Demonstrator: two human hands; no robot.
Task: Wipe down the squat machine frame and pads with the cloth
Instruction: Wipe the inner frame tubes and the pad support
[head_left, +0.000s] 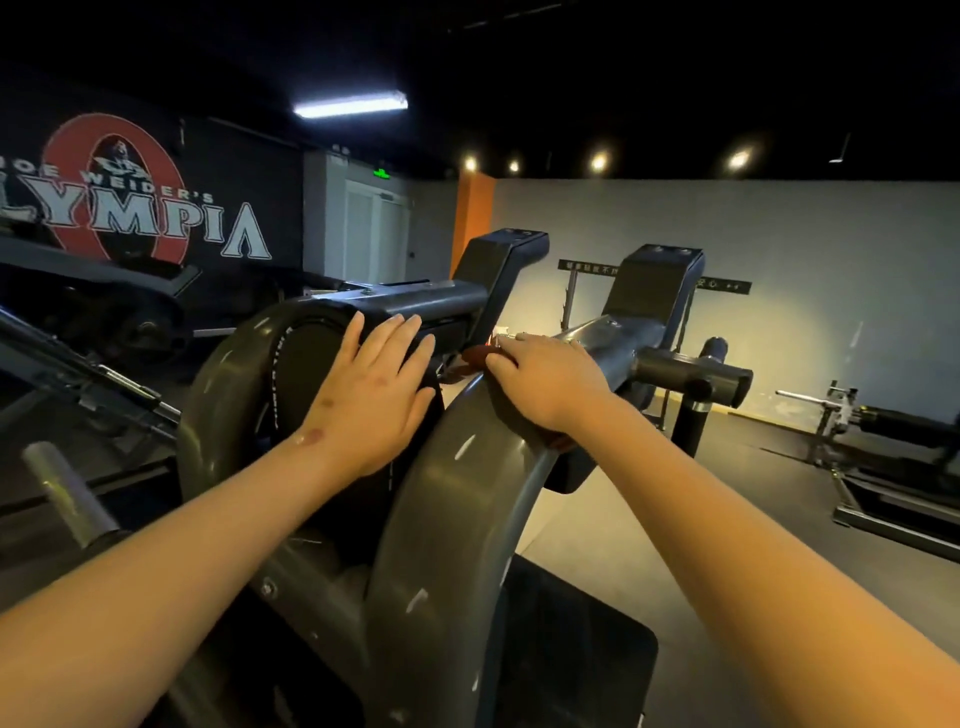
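Observation:
The squat machine's grey curved frame (447, 519) arches up in front of me, with a black shoulder pad (311, 374) between its two arms. My left hand (371, 395) lies flat, fingers spread, on the top of that black pad. My right hand (545, 379) presses a dark red cloth (475, 357) onto the top of the right frame arm; most of the cloth is hidden under the palm. Two black upright pads (652, 291) stand beyond the hands.
A black handle bar (696, 376) juts out right of my right hand. A steel weight peg (67, 493) sticks up at lower left. Another bench machine (883, 457) stands on the floor at right. A dark wall with a logo (130, 208) is behind.

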